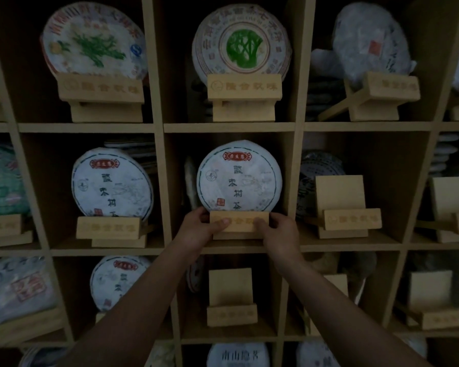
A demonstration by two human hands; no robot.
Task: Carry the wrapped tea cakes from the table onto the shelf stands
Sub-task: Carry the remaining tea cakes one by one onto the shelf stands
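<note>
1. The wooden shelf unit (229,127) is split into open cubbies, most holding a wooden display stand.
2. In the top row, a wrapped cake with a green plant print (93,41) sits on a stand in the left cubby, one with a green round emblem (241,41) in the middle cubby, and a pale wrapped cake (368,41) leans on a skewed stand in the right cubby.
3. In the middle row, the left cubby holds a white wrapped tea cake with a red label (112,182) on its stand; the right cubby holds an empty stand (345,207) with a dark-patterned cake behind it.
4. The centre cubby of the middle row holds the wrapped tea cake (239,176), standing on edge in its wooden stand (239,225). Its round printed face points out toward the viewer, red label at the top, column of characters running upright.
5. The cubby below holds another empty stand (231,298).
6. The left hand (200,229) grips the stand's left end, thumb lying across the front board, fingers curled behind.
7. The right hand (277,230) grips the right end the same way, thumb on the front board.
</note>
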